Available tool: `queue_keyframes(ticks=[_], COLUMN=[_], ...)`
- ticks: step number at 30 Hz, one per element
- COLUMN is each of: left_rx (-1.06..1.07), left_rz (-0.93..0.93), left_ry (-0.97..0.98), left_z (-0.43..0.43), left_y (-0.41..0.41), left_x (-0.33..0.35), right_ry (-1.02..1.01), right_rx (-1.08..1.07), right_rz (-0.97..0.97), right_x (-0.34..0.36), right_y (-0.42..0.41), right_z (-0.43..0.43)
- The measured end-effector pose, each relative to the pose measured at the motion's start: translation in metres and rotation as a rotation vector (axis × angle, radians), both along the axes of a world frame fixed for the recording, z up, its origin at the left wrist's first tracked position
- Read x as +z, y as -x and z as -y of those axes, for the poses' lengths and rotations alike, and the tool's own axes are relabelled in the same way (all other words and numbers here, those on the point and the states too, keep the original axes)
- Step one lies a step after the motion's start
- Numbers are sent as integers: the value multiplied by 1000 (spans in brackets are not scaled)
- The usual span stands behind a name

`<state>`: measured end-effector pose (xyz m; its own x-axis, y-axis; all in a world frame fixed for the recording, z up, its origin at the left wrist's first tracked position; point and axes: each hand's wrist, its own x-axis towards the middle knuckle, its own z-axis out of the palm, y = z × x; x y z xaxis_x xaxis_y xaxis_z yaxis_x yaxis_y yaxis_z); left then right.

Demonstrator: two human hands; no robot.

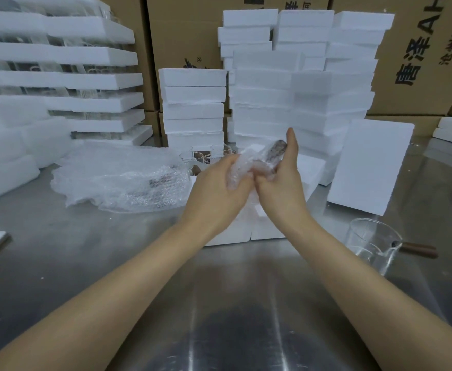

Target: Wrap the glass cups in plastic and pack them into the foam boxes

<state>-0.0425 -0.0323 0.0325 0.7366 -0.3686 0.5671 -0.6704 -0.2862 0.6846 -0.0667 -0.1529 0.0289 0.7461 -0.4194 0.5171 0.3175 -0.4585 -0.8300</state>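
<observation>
Both hands meet above the middle of the steel counter [112, 263], holding a wrapped cup [242, 170] between them. The left hand [219, 186] grasps the bubble wrap from the left, its fingers curled into the plastic. The right hand [281, 178] clasps the bundle from the right with its thumb pointing straight up; its other fingers are mostly hidden behind the wrap. A dark handle [278, 149] shows through the plastic at the top of the bundle, just beside that thumb.

Directly under the hands a white foam box [235, 232] lies on the counter, partly hidden by the wrists. What is inside it cannot be seen.

Left of the hands, a loose heap of bubble wrap [118, 178] spreads over the counter. Just behind the hands stand a few bare glass cups [190, 156], near the back edge. At the right edge of the counter another glass cup [372, 242] stands alone, its brown wooden handle [417, 249] pointing right.

A flat foam lid [369, 167] leans tilted against the tall stacks of foam boxes [299, 81] that line the back edge. A shorter stack of foam boxes [192, 108] stands to their left. At the left edge, foam trays [85, 54] are layered with glassware between them. Brown cardboard cartons [420, 62] with printed black lettering rise behind everything.
</observation>
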Motion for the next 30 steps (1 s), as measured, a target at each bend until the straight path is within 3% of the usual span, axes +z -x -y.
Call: queue_keyframes(ticks=[6, 10, 14, 19, 25, 30], left_rx=[125, 188, 214, 61, 109, 116], left_rz=[220, 182, 87, -50, 274, 209], left_ry=[-129, -77, -37, 29, 23, 66], left_z=[-5, -6, -7, -4, -7, -11], left_y=[-7, -12, -16, -12, -11, -15], left_x=[-4, -3, -5, -5, -3, 2], right_ry=[16, -56, 76, -16, -135, -55], right_rx=[-27, 29, 134, 155, 151, 135], right_rz=[-2, -57, -90, -61, -73, -19], right_x=[-6, -6, -8, -8, -5, -6], right_y=[-3, -2, 1, 2, 1, 3], right_z=[-4, -9, -12, -12, -7, -12])
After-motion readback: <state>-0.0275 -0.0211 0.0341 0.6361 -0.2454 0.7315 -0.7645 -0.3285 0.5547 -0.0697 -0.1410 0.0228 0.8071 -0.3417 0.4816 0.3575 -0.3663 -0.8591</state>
